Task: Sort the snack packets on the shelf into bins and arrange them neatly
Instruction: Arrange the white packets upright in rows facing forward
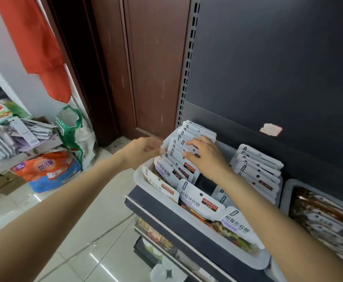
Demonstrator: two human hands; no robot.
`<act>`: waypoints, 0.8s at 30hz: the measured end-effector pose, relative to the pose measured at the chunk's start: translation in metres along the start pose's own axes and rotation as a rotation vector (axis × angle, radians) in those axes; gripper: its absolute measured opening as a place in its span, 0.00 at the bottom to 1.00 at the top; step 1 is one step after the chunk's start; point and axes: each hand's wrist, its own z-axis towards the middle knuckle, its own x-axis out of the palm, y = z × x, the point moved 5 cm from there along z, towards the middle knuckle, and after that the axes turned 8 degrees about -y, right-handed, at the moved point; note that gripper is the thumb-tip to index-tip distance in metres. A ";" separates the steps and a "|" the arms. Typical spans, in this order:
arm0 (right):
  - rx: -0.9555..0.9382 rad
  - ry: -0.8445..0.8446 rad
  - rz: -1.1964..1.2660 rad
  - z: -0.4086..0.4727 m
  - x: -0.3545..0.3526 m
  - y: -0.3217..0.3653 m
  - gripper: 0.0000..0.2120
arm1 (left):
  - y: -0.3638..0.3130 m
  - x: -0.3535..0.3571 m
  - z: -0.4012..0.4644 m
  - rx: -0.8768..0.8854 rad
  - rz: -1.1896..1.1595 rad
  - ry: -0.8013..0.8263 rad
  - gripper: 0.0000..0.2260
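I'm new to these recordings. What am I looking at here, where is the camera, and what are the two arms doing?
There is no machine: a person wears a wide-angle camera on the head, looking down at their own bare arms. It is a shop shelf with white bins. The left hand touches the side of a row of white snack packets standing in the nearest bin; the right hand rests spread on top of that row. A second stack of packets stands to the right. Neither hand plainly lifts anything.
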 end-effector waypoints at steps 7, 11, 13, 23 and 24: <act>0.071 0.067 -0.044 -0.008 0.014 0.018 0.24 | 0.013 -0.002 -0.024 0.303 0.314 0.260 0.29; 0.024 -0.052 -0.157 -0.016 0.013 0.030 0.16 | 0.007 0.001 -0.024 0.447 0.403 0.180 0.19; 0.033 -0.087 -0.173 -0.019 0.014 0.033 0.11 | 0.005 -0.004 -0.026 0.460 0.386 0.112 0.20; 0.160 -0.090 -0.268 -0.034 0.026 0.019 0.06 | 0.013 -0.009 -0.025 0.587 0.519 0.103 0.12; 0.160 -0.103 -0.294 -0.033 0.027 0.019 0.04 | 0.013 -0.008 -0.024 0.578 0.513 0.089 0.12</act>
